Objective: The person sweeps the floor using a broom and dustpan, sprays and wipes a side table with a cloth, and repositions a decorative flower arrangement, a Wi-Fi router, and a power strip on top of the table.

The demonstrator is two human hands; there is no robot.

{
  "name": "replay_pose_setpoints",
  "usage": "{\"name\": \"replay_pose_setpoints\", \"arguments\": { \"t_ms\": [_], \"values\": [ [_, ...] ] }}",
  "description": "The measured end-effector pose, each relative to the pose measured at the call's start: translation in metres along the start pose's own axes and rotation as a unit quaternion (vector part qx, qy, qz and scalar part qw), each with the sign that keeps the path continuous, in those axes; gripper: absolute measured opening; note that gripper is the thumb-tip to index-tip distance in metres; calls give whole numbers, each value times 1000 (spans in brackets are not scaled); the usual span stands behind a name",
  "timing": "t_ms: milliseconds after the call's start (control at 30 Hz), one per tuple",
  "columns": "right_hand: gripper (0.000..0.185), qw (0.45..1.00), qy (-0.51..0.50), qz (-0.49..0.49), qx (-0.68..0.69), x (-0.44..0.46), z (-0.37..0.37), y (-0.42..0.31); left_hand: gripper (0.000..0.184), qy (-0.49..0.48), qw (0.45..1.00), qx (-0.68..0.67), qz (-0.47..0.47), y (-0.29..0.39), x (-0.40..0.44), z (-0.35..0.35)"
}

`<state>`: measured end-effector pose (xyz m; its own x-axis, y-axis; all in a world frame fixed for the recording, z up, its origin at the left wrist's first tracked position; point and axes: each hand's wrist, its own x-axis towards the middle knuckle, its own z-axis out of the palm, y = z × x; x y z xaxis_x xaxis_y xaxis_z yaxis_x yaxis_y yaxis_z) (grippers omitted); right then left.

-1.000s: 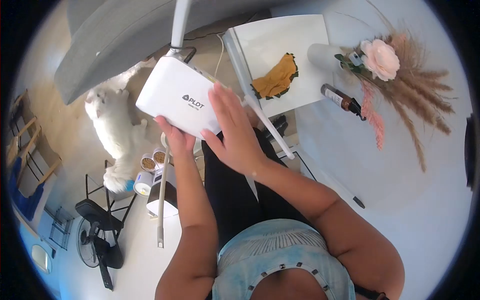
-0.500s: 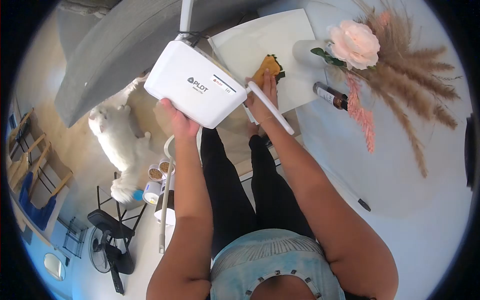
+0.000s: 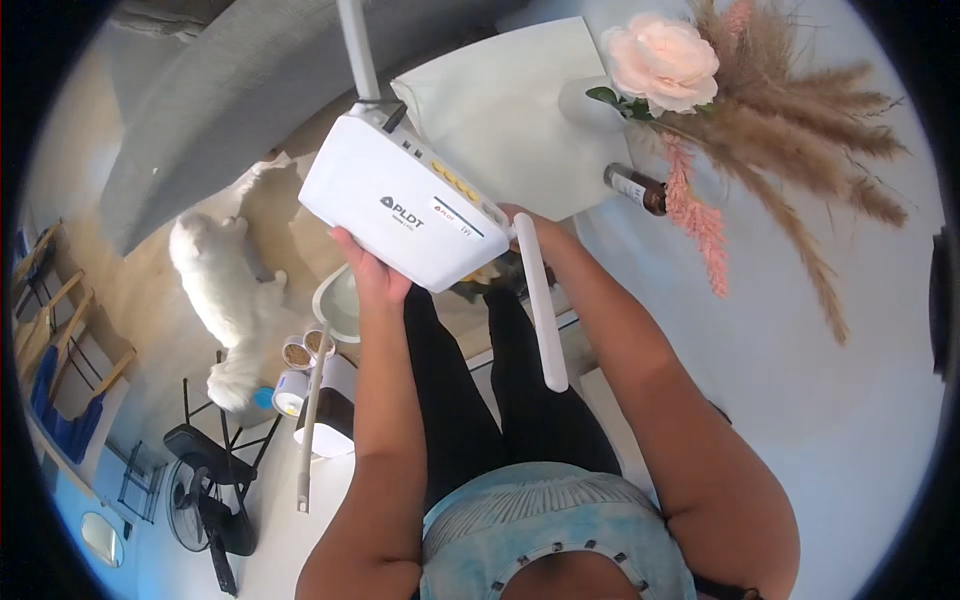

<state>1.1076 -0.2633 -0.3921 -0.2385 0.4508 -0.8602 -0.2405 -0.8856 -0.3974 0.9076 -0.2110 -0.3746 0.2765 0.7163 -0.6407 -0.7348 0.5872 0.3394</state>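
Note:
My left hand (image 3: 377,277) grips the lower left edge of a white PLDT router (image 3: 400,205), thumb on its front face. The router is tilted, with its yellow ports facing up and one antenna (image 3: 541,310) swung down to the right. Behind its right side is my right hand (image 3: 530,222), its fingers hidden by the router. Part of a yellow cloth (image 3: 482,277) with a dark edge shows just below the router, by that hand.
A white board-like surface (image 3: 500,110), a peach flower (image 3: 663,62), dried grasses (image 3: 800,140) and a brown bottle (image 3: 636,188) are on the right. A white cat (image 3: 212,290) lies on the floor at left, near food bowls (image 3: 308,348), a black fan (image 3: 200,505) and a grey sofa (image 3: 240,90).
My right hand has drawn back from the white surface to behind the router, and the yellow cloth has come with it. The router has tipped, bringing its ports into view; its right antenna hangs lower.

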Motion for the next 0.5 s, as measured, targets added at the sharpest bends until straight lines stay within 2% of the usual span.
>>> {"name": "replay_pose_setpoints", "arguments": {
  "t_ms": [67,133,167,233,267,333,400,433,467,500],
  "values": [
    [34,996,-80,2,37,13,24,-38,76,-5,1000,1,15,7,-9,3],
    [34,972,-157,71,160,28,46,-70,76,-6,1000,4,29,16,-12,6],
    [34,971,-163,69,161,33,46,-78,76,-14,999,12,30,21,-14,6],
    [32,931,-240,-162,221,37,40,-88,76,-21,999,20,29,26,-15,3],
    [32,931,-238,-162,224,30,37,-90,75,-19,1000,19,13,30,-14,-1],
    [31,921,-160,-248,255,11,24,-95,74,-18,1000,13,-6,30,-12,-3],
    [29,923,-139,-258,251,-5,4,-89,73,-1,999,54,5,24,-2,-1],
    [29,940,-96,-256,202,-15,-4,-85,73,-1,999,51,3,20,3,0],
    [30,954,-52,-252,152,-26,-13,-81,74,-7,998,65,-22,13,11,0],
    [30,955,-49,-250,150,-36,-20,-77,76,-11,996,79,-46,5,18,0]
  ]
}}
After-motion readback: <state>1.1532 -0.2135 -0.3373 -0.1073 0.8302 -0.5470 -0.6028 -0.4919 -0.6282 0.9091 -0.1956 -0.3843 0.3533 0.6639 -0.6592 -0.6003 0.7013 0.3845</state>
